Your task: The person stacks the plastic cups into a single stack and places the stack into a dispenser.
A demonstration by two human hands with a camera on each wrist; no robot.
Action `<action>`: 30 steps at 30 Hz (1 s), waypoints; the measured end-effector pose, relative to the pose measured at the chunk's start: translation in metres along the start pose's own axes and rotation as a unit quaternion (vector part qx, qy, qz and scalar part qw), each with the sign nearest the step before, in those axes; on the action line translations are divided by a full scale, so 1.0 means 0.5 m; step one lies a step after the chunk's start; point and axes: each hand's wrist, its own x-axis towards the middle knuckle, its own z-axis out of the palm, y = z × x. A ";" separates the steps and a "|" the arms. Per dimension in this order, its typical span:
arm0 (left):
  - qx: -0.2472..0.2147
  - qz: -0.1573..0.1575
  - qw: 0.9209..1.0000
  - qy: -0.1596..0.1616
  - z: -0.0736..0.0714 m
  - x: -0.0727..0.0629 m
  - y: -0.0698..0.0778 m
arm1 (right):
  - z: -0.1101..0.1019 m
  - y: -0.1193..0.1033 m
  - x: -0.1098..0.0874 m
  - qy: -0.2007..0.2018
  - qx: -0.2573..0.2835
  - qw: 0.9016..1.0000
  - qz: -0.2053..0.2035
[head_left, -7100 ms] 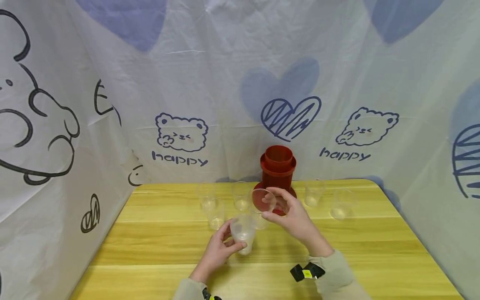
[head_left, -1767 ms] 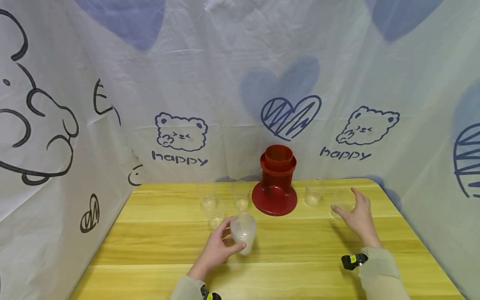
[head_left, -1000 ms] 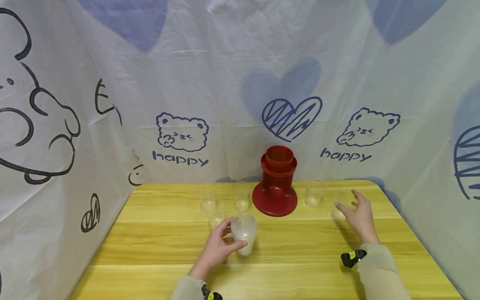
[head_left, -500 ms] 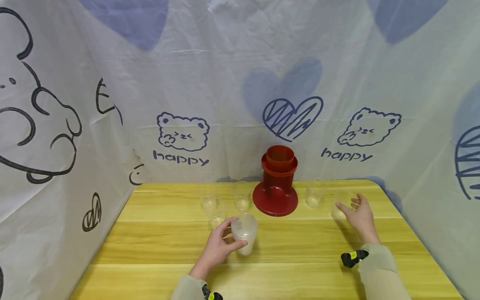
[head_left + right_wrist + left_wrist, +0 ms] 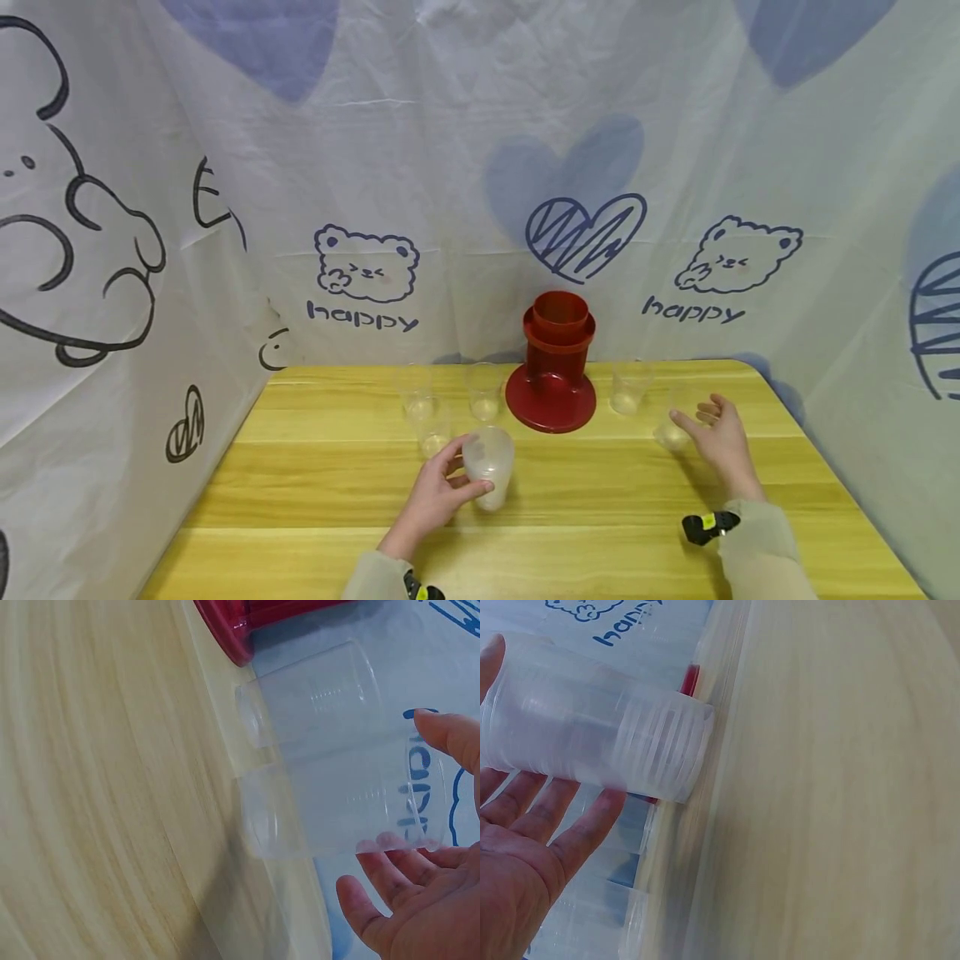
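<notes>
My left hand holds a stack of nested clear plastic cups, upright near the middle of the table. In the left wrist view, the ridged lower rings of the cup stack lie between the thumb and the spread fingers. Over on the right, my right hand grips a single clear plastic cup near its rim. The right wrist view shows the thumb above this cup and fingertips against its lower side. Another clear cup stands just behind it.
A red stepped cylinder on a round base stands at the back centre. Left of it, 3 clear cups stand on the wooden table, among them a rear cup. A printed white cloth hangs behind and at both sides.
The cup from the centre has gone, and its place by the left hand's stack is bare. My right hand moved right to another cup, which has now shifted slightly toward me. The left hand stays put.
</notes>
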 end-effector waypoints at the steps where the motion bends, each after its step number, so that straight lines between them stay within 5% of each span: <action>1: 0.000 -0.001 1.000 -0.001 0.000 0.000 0.000 | 0.001 -0.001 -0.002 -0.001 0.000 1.000 -0.001; 7: 0.004 -0.006 1.000 0.006 0.002 0.001 0.002 | 0.009 -0.006 -0.017 -0.009 0.016 1.000 -0.007; 15: 0.006 0.003 1.000 0.004 0.006 -0.011 0.055 | 0.023 -0.021 -0.032 -0.038 0.019 0.999 -0.031; 24: 0.003 0.001 1.000 0.005 0.003 0.001 0.003 | 0.054 -0.050 -0.043 -0.045 0.030 0.998 -0.045; 30: -0.002 -0.004 1.000 0.002 0.003 -0.004 0.018 | 0.075 -0.071 -0.053 -0.054 0.039 0.995 -0.067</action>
